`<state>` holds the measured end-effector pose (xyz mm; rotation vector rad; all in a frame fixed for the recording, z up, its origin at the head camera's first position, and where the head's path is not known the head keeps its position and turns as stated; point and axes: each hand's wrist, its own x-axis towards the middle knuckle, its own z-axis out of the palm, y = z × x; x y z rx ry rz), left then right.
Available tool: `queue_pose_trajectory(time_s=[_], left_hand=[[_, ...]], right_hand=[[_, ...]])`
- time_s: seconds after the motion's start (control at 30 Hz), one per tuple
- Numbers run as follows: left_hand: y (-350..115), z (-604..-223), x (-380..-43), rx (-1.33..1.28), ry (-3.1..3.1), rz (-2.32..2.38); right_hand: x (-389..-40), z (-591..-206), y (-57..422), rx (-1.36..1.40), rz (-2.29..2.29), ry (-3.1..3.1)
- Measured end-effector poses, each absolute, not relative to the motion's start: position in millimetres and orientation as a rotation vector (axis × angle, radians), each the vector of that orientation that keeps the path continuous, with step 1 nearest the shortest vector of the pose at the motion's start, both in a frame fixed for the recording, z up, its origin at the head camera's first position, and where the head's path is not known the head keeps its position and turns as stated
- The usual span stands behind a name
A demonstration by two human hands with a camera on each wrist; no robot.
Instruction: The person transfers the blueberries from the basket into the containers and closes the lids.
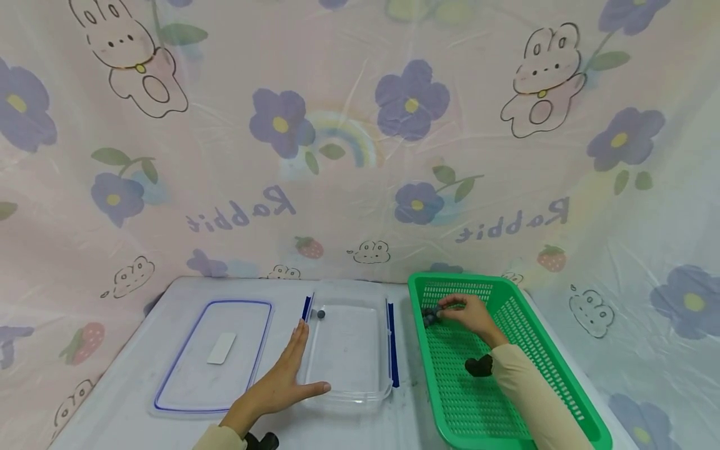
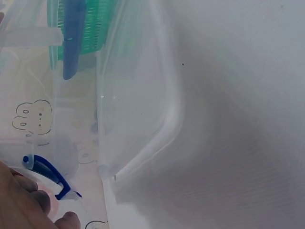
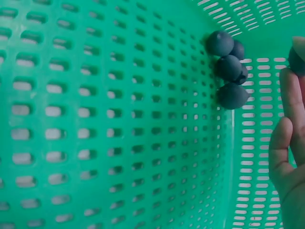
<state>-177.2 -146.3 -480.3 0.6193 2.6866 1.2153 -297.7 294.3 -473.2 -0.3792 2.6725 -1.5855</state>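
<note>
Inside the green basket (image 1: 450,409), my right hand (image 1: 471,317) pinches one blueberry (image 3: 296,63) between fingertips and thumb. Several more blueberries (image 3: 229,68) sit clustered in the basket's corner, just beside that hand. To the left stands a clear plastic container (image 1: 345,356) with blue side latches (image 1: 393,350). A single blueberry (image 1: 321,314) lies in its far left corner. My left hand (image 1: 281,382) is at the container's left side, fingers straight and thumb spread; in the left wrist view its fingertips are close by a blue latch (image 2: 47,172).
A clear lid with a blue seal (image 1: 261,340) lies flat on the white table (image 1: 140,369) at the left, with a white rectangle (image 1: 222,348) in its middle. A printed curtain (image 1: 343,206) hangs behind the table. The basket's raised walls surround the right hand.
</note>
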Motion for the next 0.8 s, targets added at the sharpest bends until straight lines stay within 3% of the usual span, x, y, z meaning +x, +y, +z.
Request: queue_pose_trajectory(time_s=[0.8], left_hand=[[-144.4,-481.5,-176.5,0.601,2.647,1.271]], right_hand=[[-283.2,-442.3,290.5,-0.386,-1.707,2.678]])
